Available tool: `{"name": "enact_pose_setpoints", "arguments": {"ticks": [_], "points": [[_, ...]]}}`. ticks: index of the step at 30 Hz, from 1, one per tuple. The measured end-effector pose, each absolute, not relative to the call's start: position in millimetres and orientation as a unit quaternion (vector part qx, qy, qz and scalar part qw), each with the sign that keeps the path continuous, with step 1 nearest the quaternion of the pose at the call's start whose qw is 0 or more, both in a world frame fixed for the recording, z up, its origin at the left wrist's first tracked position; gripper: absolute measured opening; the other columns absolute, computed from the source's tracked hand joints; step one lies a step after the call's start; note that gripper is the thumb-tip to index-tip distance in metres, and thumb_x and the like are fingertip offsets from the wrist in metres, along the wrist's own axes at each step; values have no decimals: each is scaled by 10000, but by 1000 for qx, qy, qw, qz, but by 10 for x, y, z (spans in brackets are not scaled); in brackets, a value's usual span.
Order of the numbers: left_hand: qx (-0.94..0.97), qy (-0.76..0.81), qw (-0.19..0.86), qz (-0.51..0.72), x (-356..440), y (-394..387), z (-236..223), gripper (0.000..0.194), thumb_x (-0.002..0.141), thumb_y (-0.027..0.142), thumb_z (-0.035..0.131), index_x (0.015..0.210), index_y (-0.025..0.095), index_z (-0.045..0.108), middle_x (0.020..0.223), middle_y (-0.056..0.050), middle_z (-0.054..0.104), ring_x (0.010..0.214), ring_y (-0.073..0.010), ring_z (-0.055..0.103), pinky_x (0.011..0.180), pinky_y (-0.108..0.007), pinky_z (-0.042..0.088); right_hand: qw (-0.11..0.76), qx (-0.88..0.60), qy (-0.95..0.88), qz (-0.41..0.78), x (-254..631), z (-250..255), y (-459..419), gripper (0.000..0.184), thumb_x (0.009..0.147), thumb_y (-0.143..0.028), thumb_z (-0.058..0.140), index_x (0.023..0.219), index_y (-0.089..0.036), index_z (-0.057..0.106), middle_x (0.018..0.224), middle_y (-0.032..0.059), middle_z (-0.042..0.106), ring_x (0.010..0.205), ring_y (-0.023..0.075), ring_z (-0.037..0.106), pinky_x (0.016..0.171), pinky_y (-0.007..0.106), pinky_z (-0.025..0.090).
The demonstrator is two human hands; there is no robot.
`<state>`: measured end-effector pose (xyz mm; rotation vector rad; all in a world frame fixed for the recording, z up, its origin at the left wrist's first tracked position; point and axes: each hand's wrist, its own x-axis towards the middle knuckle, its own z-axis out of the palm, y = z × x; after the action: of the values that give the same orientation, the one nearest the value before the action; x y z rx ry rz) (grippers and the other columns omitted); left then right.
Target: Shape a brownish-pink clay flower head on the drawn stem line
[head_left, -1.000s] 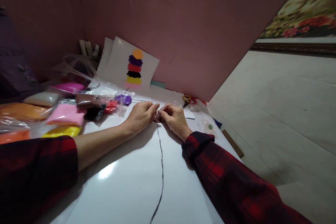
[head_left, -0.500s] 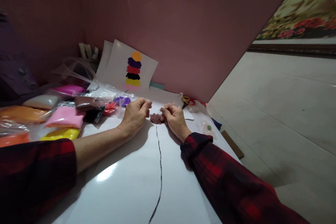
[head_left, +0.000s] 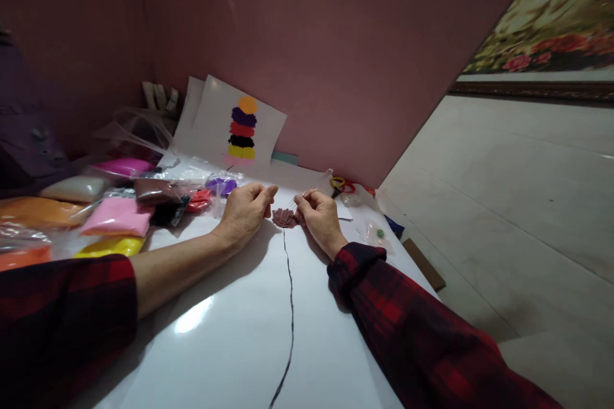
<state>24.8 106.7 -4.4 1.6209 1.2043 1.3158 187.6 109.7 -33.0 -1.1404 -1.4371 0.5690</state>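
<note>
A brown, rough-textured patch of clay (head_left: 284, 218) lies on the white sheet (head_left: 230, 326), at the top of a long black wavy line (head_left: 291, 307). My right hand (head_left: 317, 212) is closed in a pinch just right of the patch. Between its fingers is a clear, thin-pronged tool (head_left: 292, 202) like a plastic fork, its prongs over the patch's upper right edge; whether they touch it I cannot tell. To the left of the patch, my left hand (head_left: 245, 209) is closed, thumb against the curled fingers. What it holds, if anything, is hidden.
Bags of coloured clay, including a pink one (head_left: 118, 217) and a yellow one (head_left: 111, 246), crowd the left. Behind, a paper with coloured shapes (head_left: 263, 131) leans on the wall. Scissors (head_left: 338, 185) and a small bag with a green piece (head_left: 380, 233) lie at right.
The whole view has shifted slightly left. My right hand and the clear tool have moved a little relative to the brown patch, more of which shows. My left hand keeps its pose.
</note>
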Motion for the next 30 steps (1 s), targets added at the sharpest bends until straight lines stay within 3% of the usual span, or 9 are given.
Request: {"name": "enact_pose_setpoints", "arguments": {"ticks": [5, 9, 14, 18, 20, 24, 30], "points": [[656, 452, 344, 497, 241, 1061, -49, 494, 868, 474, 451, 460, 197, 480, 399, 38, 460, 426, -104, 403, 495, -255, 316, 564, -484, -622, 246, 1871, -328, 1097, 197, 759, -347, 608, 663, -195, 528, 491, -48, 508, 452, 114, 484, 474, 242, 398], [660, 452, 352, 487, 248, 1058, -48, 510, 854, 486, 466, 435, 196, 467, 395, 40, 446, 420, -98, 391, 485, -250, 305, 555, -487, -633, 233, 1870, -304, 1078, 183, 761, -325, 600, 652, -194, 532, 509, -35, 521, 471, 120, 502, 495, 252, 414], [631, 467, 375, 492, 272, 1072, -55, 317, 789, 374, 581, 543, 184, 521, 444, 53, 492, 423, -95, 409, 474, -240, 319, 541, -490, -645, 228, 1876, -306, 1078, 192, 752, -334, 613, 645, -187, 553, 577, -14, 544, 529, 130, 528, 510, 255, 437], [606, 460, 388, 520, 287, 1106, -89, 79, 762, 187, 549, 686, 173, 566, 517, 49, 547, 451, -97, 459, 495, -235, 364, 564, -492, -617, 243, 1875, -323, 1100, 206, 733, -356, 633, 649, -186, 552, 591, -15, 551, 535, 124, 523, 476, 236, 435], [590, 459, 406, 526, 290, 1111, -96, 78, 738, 129, 532, 778, 164, 589, 567, 43, 578, 467, -100, 490, 510, -238, 394, 589, -500, -581, 256, 1878, -331, 1114, 191, 733, -360, 629, 692, -190, 552, 558, -30, 544, 491, 114, 507, 424, 216, 411], [579, 467, 420, 520, 284, 1093, -81, 11, 722, 169, 590, 726, 160, 595, 589, 27, 592, 481, -101, 500, 510, -241, 398, 618, -527, -517, 271, 1910, -345, 1147, 188, 744, -364, 616, 747, -192, 540, 528, -46, 550, 383, 82, 432, 334, 186, 361], [631, 462, 367, 503, 266, 1085, -77, 313, 815, 374, 535, 571, 178, 562, 472, 35, 521, 436, -99, 429, 468, -242, 324, 627, -546, -499, 243, 1948, -348, 1171, 187, 750, -355, 609, 729, -189, 526, 535, -45, 563, 368, 65, 415, 318, 168, 355]]}}
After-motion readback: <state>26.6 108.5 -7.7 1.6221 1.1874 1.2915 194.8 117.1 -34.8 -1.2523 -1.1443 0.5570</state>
